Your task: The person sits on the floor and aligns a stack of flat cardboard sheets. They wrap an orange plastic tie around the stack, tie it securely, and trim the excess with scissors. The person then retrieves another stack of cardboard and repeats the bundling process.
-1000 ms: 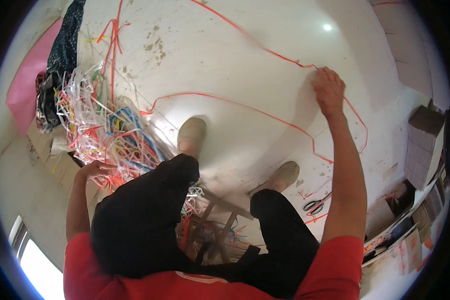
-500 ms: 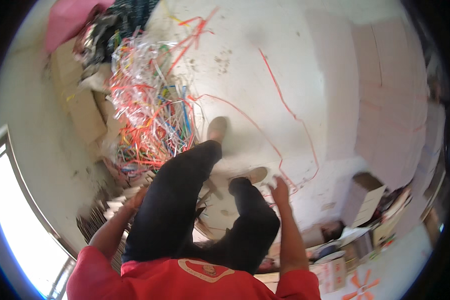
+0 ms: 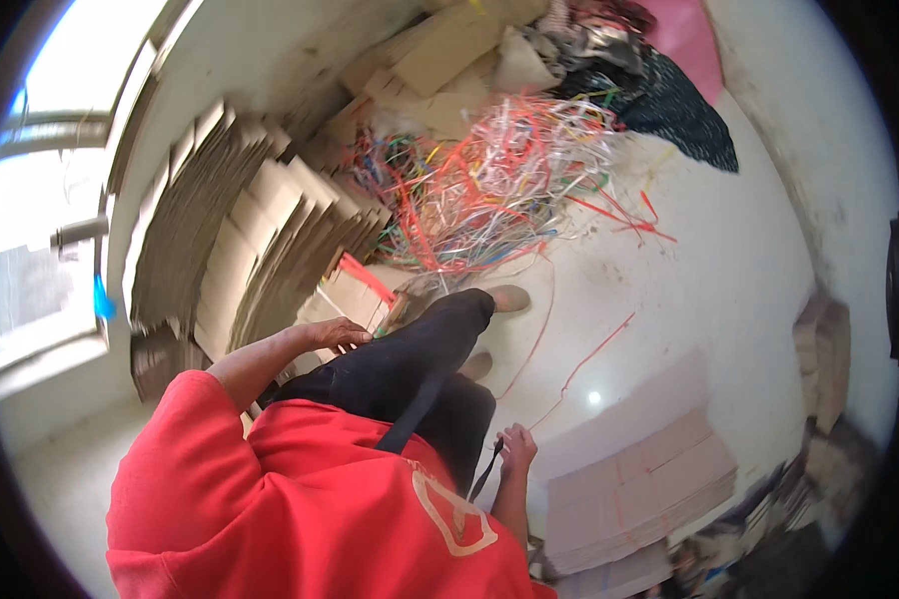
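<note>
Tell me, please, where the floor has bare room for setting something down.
Bare white floor lies between the tangle of coloured straps, the flat cardboard sheets and the right wall. It is crowded left of the legs, by the stacked cardboard.

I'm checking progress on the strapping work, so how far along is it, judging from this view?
Done: one stack of flat cardboard sheets lies on the floor with red strap across it. In hand: the right hand grips a red strap trailing over the floor; the left hand rests by the thigh. Left: tall cardboard stacks by the window show no strap, and a tangled strap pile remains.
</note>
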`<state>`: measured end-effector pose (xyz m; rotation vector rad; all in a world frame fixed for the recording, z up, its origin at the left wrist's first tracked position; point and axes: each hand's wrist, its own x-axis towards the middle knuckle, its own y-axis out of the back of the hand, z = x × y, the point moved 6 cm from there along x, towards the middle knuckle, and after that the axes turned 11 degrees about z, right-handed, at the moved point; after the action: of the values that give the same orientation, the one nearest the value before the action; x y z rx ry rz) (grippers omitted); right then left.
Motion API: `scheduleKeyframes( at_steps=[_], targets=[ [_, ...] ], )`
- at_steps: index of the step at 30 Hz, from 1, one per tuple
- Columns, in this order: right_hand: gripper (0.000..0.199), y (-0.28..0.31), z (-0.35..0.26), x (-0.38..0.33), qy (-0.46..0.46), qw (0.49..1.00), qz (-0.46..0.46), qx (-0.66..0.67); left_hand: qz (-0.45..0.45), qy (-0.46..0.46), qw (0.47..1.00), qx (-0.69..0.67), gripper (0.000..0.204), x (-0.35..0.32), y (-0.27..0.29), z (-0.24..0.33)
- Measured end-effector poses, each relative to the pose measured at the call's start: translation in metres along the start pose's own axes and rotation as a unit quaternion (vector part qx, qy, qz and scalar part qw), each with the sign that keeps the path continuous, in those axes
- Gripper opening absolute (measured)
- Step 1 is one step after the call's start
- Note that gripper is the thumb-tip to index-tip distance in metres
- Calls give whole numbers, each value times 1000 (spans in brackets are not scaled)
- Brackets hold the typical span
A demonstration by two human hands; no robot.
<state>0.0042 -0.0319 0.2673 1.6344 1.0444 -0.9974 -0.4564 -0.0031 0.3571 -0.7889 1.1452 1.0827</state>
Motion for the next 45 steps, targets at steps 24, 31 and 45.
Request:
scheduleKeyframes(
  at_steps=[24, 31, 45],
  targets=[
    [28, -5, -1, 7, 101, 946, -59, -301, 434, 1, 887, -158, 57, -175, -138, -304],
    [27, -175, -3, -46, 189, 922, -162, -296, 553, -26, 833, -17, 74, -212, -16, -336],
    [74, -684, 238, -351, -22, 821, -570, -38, 520, -25, 845, 120, 84, -91, 279, -432]
  ],
)
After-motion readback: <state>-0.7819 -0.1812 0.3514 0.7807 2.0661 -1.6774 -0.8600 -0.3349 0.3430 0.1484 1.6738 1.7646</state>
